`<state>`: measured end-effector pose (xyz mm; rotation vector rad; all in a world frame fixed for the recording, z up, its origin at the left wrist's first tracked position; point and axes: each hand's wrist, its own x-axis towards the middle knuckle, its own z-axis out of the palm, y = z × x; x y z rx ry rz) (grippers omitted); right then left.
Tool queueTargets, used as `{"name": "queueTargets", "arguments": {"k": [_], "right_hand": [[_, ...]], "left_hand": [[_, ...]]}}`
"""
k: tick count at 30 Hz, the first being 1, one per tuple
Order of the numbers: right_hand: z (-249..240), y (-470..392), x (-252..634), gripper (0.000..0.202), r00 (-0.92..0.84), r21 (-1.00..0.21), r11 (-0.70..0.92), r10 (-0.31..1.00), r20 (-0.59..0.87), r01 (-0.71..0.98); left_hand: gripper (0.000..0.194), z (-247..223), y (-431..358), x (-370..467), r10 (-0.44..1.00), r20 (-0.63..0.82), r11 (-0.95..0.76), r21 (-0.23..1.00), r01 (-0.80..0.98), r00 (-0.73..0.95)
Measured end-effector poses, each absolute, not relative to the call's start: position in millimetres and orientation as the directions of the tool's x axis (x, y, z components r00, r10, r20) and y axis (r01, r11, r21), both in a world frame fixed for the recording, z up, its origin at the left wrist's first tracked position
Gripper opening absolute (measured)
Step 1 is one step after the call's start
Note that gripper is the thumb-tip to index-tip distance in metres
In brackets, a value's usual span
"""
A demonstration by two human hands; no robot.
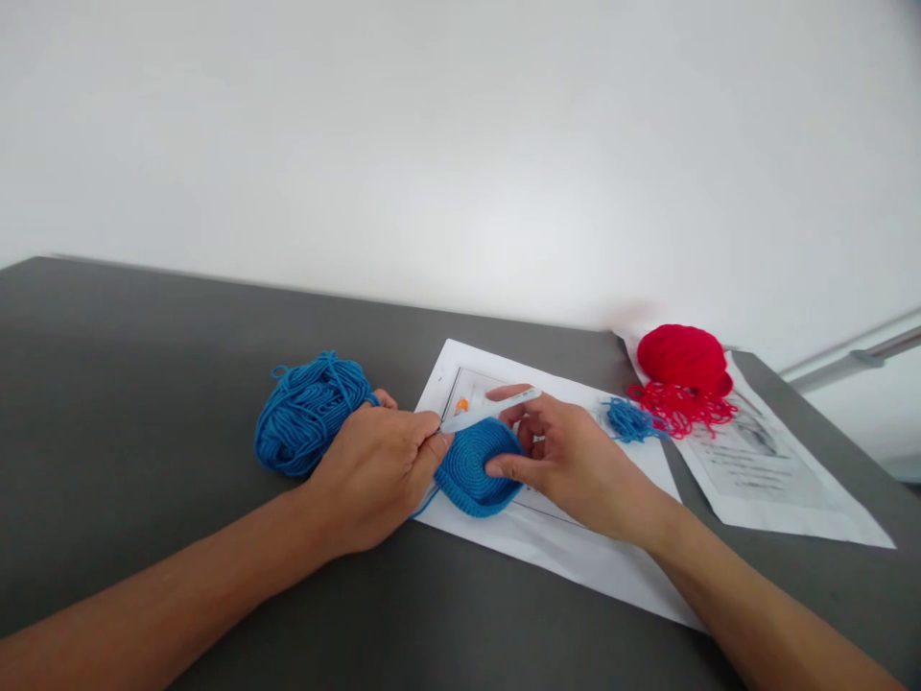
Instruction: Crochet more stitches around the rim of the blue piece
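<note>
A round, cup-shaped blue crochet piece (479,465) is held up above a white printed sheet (604,568). My right hand (565,451) grips its right edge, thumb on the inner face and fingers curled behind. My left hand (385,470) is closed, with thumb and forefinger pinching the thin end of a crochet hook (493,411) at the piece's upper left edge. The hook's pale handle slants up to the right, toward the right fingers. Blue yarn hangs below the left hand. Just behind that hand lies a blue yarn skein (313,413).
At the right, a red yarn ball (683,358) with loose red strands (683,408) sits on a second printed sheet (777,470). A small tangle of blue yarn (631,420) lies beside it. The dark grey table (144,413) meets a white wall (432,144).
</note>
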<state>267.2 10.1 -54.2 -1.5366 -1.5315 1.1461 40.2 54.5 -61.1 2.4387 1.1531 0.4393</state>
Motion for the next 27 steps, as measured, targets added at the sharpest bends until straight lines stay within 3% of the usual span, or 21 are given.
{"name": "queueTargets", "arguments": {"k": [2,9,17,21,27], "right_hand": [[-49.7,10.7,270.2,0.039,-0.098,-0.925,-0.086,0.986,-0.131,0.371],[-48.6,11.8,275.2,0.061,-0.14,-0.961,-0.158,0.971,-0.193,0.227],[-62.9,7.1,261.4,0.041,-0.19,-0.974,-0.107,0.971,-0.146,0.201],[-65.4,6.5,261.7,0.038,-0.197,-0.968,-0.095,0.97,-0.142,0.231],[-63.8,4.3,261.2,0.044,-0.204,-0.965,-0.089,0.969,-0.141,0.245]], "left_hand": [[0.043,-60.3,53.3,40.2,0.788,0.102,-0.574,0.476,0.666,0.607],[0.044,-55.8,53.9,36.8,0.717,0.073,-0.626,0.505,0.595,0.693],[0.031,-59.6,53.2,30.2,0.719,0.129,-0.623,0.555,0.551,0.683],[0.021,-55.4,55.0,25.4,0.759,0.133,-0.541,0.674,0.504,0.637],[0.029,-47.6,58.2,21.6,0.801,0.062,-0.383,0.817,0.431,0.595]]}}
